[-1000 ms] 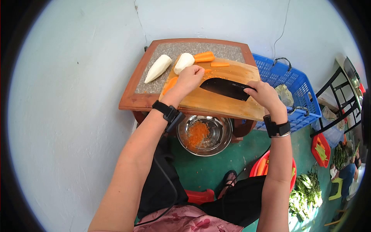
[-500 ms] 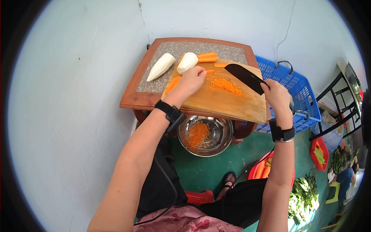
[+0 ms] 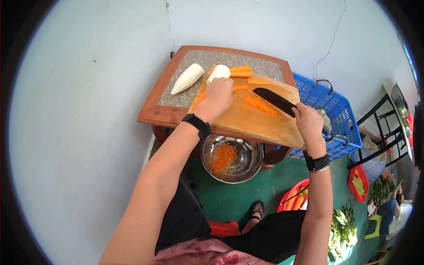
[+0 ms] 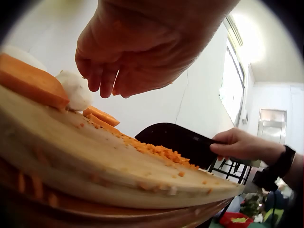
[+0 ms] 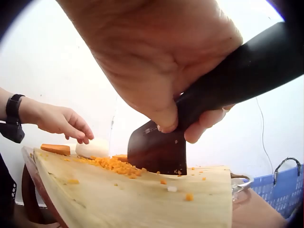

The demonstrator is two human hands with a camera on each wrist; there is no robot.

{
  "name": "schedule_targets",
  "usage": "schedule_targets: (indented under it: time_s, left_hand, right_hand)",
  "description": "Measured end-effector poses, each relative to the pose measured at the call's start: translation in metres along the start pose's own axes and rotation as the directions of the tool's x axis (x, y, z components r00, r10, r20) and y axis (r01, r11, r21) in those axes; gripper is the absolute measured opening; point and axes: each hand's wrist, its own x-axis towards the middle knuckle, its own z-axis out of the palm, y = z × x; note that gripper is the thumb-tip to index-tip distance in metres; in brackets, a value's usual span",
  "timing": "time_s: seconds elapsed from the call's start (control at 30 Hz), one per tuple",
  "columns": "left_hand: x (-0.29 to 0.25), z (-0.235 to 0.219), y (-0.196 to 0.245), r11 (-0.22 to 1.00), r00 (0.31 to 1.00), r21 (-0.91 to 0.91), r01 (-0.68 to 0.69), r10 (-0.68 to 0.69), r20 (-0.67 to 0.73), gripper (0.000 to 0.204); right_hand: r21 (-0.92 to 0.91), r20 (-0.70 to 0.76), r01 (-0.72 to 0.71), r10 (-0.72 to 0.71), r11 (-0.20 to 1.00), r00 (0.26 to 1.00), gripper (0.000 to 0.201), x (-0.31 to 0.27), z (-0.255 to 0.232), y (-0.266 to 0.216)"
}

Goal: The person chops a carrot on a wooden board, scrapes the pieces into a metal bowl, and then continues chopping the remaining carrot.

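My right hand [image 3: 310,123] grips the handle of a black-bladed kitchen knife [image 3: 274,101], its blade standing beside a heap of finely diced carrot [image 3: 258,106] on the wooden cutting board [image 3: 247,126]. Over the board's left part hovers my left hand [image 3: 219,95], fingers bent loosely downward, with small carrot bits stuck to the fingertips in the left wrist view. A cut white radish piece [image 3: 219,72] lies just beyond it. A thick carrot piece [image 3: 241,71] and a flat carrot slice [image 3: 257,81] lie at the board's far side. Another carrot piece [image 4: 33,83] lies at the left, partly hidden by my left hand in the head view.
A tapered white radish piece [image 3: 187,79] lies on the small table [image 3: 148,115], left of the board. Below stands a metal bowl [image 3: 255,154] containing chopped carrot. To the right are a blue crate [image 3: 342,110], a red basin [image 3: 282,204] of vegetables and leafy greens [image 3: 342,232] on the floor.
The knife first moved right and away from my left hand, uncovering the diced carrot, then came back down beside the heap. My left hand's fingers have moved toward the white radish piece.
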Motion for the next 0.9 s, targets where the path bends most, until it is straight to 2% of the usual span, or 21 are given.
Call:
schedule_targets:
  time_s: [0.1,0.17,0.37,0.5,0.77,0.9]
  left_hand:
    - [0.008,-0.003,-0.001,0.989,0.986,0.146,-0.023,-0.001,0.166,0.015]
    - [0.017,-0.001,-0.002,0.978,0.965,0.2,-0.062,0.007,0.264,0.013]
    - [0.023,0.006,-0.005,0.973,0.974,0.209,-0.096,0.049,0.222,0.011]
    - [0.027,0.005,-0.004,0.971,0.962,0.217,-0.106,0.044,0.271,0.012]
    - [0.028,0.006,0.002,0.97,0.96,0.234,-0.062,-0.006,0.278,0.011]
    - [0.038,-0.01,-0.004,0.993,0.976,0.107,0.057,-0.078,0.204,0.017]
  right_hand:
    - [-0.017,-0.029,-0.068,0.068,0.998,0.997,0.019,0.01,0.004,0.006]
    - [-0.085,0.0,-0.056,0.056,0.995,0.998,0.018,0.014,0.01,0.016]
    - [-0.1,0.074,-0.004,0.011,0.995,0.997,0.018,0.024,0.019,0.011]
    - [-0.075,0.117,0.064,-0.055,0.995,0.992,0.018,0.028,0.012,0.0]
    - [-0.013,0.189,0.033,-0.03,0.999,0.982,0.017,0.041,0.026,-0.001]
    - [0.027,0.184,0.106,-0.109,0.994,0.977,0.015,0.043,0.034,-0.001]
